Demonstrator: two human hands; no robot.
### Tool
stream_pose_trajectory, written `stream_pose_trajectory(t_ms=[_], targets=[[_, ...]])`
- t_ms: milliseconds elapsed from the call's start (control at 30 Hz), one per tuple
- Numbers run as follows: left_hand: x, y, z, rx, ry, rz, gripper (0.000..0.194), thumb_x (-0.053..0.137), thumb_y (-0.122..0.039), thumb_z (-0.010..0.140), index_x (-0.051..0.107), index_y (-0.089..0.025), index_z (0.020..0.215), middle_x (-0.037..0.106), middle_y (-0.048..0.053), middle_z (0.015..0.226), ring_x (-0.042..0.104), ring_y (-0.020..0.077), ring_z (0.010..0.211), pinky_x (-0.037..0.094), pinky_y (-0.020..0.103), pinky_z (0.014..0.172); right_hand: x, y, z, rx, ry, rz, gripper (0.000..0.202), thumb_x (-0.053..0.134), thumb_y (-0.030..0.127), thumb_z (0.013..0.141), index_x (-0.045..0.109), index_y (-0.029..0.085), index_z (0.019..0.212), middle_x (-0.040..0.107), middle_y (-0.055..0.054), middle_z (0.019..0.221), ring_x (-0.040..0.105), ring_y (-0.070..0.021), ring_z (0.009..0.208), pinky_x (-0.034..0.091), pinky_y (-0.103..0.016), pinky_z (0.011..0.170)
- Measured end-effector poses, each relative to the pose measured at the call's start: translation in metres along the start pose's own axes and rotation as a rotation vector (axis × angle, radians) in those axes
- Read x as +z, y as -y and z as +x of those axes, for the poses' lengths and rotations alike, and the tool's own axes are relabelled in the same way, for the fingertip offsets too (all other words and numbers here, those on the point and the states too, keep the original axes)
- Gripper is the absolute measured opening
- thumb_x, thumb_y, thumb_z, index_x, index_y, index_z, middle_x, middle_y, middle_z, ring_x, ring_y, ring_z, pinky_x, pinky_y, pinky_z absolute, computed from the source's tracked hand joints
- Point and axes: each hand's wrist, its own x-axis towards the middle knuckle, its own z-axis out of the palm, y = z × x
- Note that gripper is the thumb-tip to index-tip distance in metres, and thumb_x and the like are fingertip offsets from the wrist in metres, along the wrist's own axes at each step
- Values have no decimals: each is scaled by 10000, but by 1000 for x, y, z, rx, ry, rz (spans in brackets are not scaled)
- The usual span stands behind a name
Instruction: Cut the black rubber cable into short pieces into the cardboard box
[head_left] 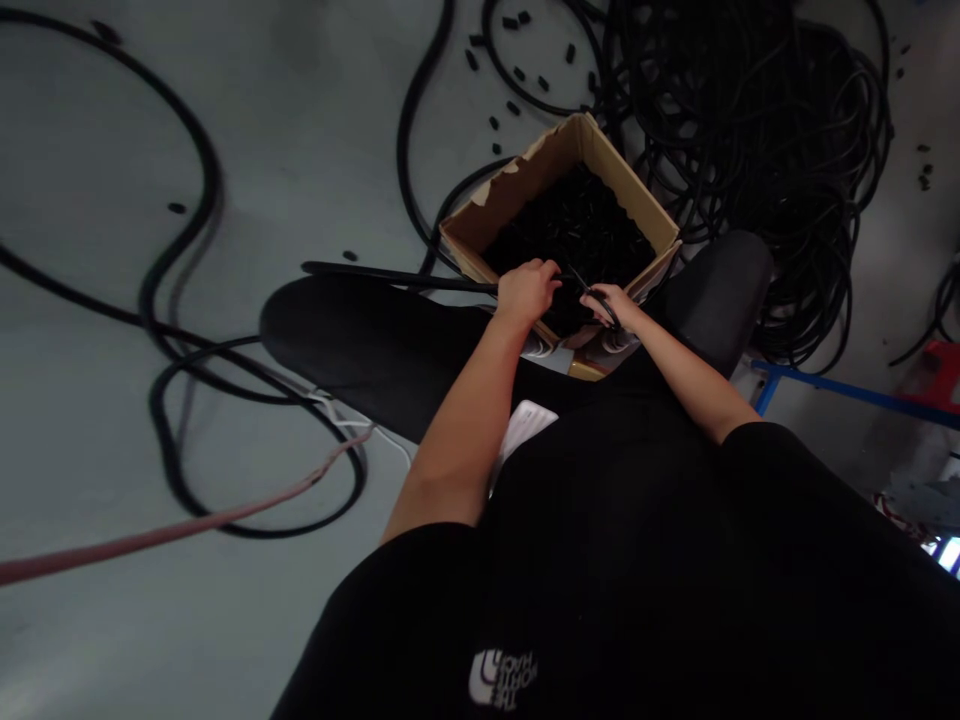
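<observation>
Upper garment: black shirt (600,560), short sleeves (409,570) ending near the elbows. Chest marking, wearer's left side: white logo (502,680), a block with curved bands beside stacked lettering, inverted from the head view; lettering partly distorted. Lower garment: plain black trousers (360,340), long-legged. Forearms (469,420) and hands (527,292): bare.

We can pick out one bit of lettering, folks: a white logo (502,680) low in the view on the black T-shirt (600,570), upside down from our angle. We get THE, then something close to NORTH, and the last word's kinda mushy, but with those curved stripes next to it we'd say it's probably The North Face.
</observation>
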Motion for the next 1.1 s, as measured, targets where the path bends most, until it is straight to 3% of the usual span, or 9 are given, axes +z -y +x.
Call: stream_pose_trajectory(t_ms=[100,233,467,633,767,1100], targets=[[-5,-3,-1,-40,-24,-9,430,606,-287,1234,838,-272,1596,838,227,1579,762,466,1569,643,553,1261,3,3,-5,28,-72,-41,379,845,151,1241,677,214,907,563,94,511,463,-80,376,354,-152,391],[-7,-3,-1,-94,-28,-21,421,622,-287,1240,818,-256,1611,820,238,1631,762,474,1574,632,551,1284,7,0,-7,40,-39,-86,415,826,113,1250,663,215,883,563,87,514,488,-84,411,375,-150,410],[1,1,6,-113,-66,-140,449,629,-307,1253,784,-227,1666,836,227,1703,784,434,1596,619,546,1353,12,-6,2,106,-54,58,270,849,202,1279,682,239,1069,647,97,659,633,-99,517,520,-132,506],[3,3,10,-166,-56,-183,472,660,-353,1248,766,-202,1682,886,228,1640,816,443,1566,637,543,1322,12,-3,2,87,-42,92,229,872,183,1260,712,233,1104,670,86,724,668,-92,574,537,-122,548],[8,1,11,-143,-33,-169,450,672,-391,1243,791,-224,1643,906,227,1597,831,461,1547,649,544,1294,13,-3,2,62,-16,74,191,807,154,1283,728,224,1124,675,74,748,670,-98,594,538,-131,552],[17,-10,10,-59,43,-127,415,664,-353,1270,804,-234,1643,886,215,1664,829,439,1597,642,503,1294,13,-4,12,78,-42,115,272,726,276,1377,685,237,1111,695,66,779,701,-106,623,534,-151,541]])
